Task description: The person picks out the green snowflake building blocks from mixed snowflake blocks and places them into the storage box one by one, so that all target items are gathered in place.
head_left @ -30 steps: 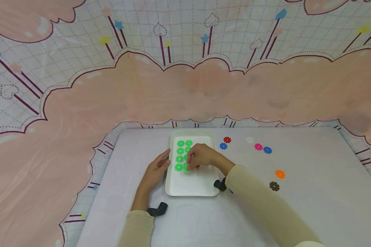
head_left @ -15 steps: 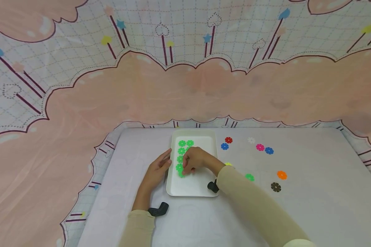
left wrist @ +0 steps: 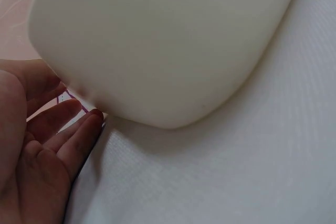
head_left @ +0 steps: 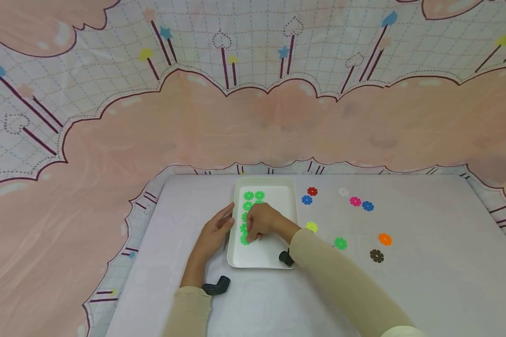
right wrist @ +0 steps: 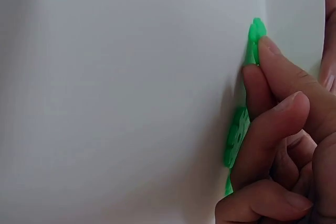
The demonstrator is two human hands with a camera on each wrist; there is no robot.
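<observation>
A white rectangular tray (head_left: 257,257) lies on the table, holding two columns of green flower-shaped plastic discs (head_left: 248,195) on its left side. My right hand (head_left: 264,220) is over the tray, covering part of the columns. Between thumb and index finger it pinches a green disc (right wrist: 255,34) at the lower end of the left column, standing on edge or tilted in the right wrist view. My left hand (head_left: 211,235) touches the tray's left edge with fairly straight fingers. In the left wrist view its fingertips (left wrist: 94,115) meet the tray's outer side.
Right of the tray, loose discs lie scattered: red (head_left: 312,191), blue (head_left: 307,200), yellow (head_left: 311,227), white (head_left: 343,192), pink (head_left: 355,201), green (head_left: 340,243), orange (head_left: 385,239) and dark brown (head_left: 377,256). A patterned cloth (head_left: 253,121) hangs behind the table.
My right hand has moved left and nearer with the green disc, from the right column to the lower end of the left one. The left hand stays at the tray's edge.
</observation>
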